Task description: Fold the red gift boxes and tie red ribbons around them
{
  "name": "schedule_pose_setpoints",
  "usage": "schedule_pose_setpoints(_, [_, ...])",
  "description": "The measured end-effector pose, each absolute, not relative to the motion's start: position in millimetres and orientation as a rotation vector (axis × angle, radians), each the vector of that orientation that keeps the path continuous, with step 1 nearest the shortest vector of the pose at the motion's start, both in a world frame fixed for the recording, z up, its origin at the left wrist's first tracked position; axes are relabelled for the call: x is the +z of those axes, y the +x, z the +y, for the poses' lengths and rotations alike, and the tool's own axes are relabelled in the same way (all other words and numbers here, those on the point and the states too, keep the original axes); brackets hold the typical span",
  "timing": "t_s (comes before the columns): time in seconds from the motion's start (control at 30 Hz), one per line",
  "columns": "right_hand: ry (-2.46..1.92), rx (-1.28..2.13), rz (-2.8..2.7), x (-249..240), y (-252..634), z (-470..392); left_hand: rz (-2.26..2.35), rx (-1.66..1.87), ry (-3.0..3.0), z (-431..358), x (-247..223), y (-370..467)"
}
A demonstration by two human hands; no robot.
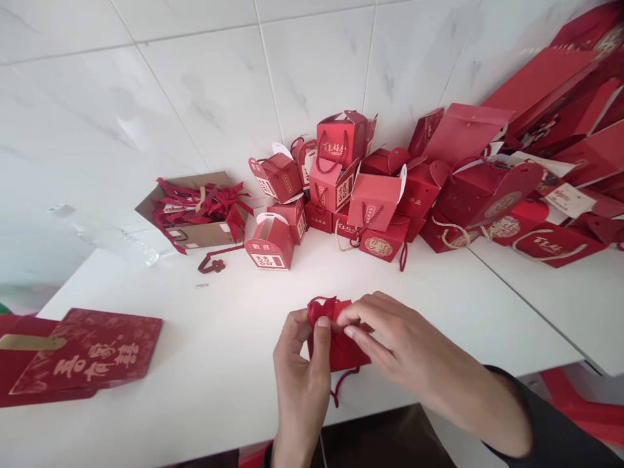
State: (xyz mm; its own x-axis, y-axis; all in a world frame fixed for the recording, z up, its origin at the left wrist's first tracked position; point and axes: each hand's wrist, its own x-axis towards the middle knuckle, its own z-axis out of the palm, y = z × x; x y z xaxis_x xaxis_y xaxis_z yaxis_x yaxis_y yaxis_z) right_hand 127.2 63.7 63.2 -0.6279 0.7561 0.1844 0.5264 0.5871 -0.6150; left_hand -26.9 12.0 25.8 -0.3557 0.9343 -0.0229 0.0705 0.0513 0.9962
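A small red gift box point(349, 351) lies on the white table close to its front edge, with a dark red cord point(347, 377) trailing out below it. On top of the box is a dark red ribbon bow point(319, 309). My left hand point(305, 357) pinches the bow between thumb and fingers at the box's left side. From the right, my right hand point(385, 331) reaches over the box, its thumb and fingertips closed together beside the bow. What lies between those right fingertips is too small to make out.
Many red gift boxes point(336, 188) are stacked along the tiled wall, continuing right. A brown cardboard box point(209, 235) of red ribbons stands back left, near a clear plastic bottle point(117, 240). Flat red bags point(97, 348) lie at left. The table edge point(195, 455) runs in front.
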Motion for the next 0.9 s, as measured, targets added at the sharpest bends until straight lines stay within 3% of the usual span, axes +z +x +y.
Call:
schedule_pose_setpoints(0.4, [-0.885, 1.029, -2.182, 71, 116, 75, 1.607, 1.094, 1.436, 11, 32, -29])
schedule_pose_setpoints(0.6, [-0.851, 0.883, -2.254, 68, 120, 81, 1.585, 1.082, 1.346, 19, 34, -34])
schedule_pose_setpoints(0.9, [-1.119, 1.099, -1.997, 61, 119, 76, 1.336, 1.096, 0.986, 23, 42, -48])
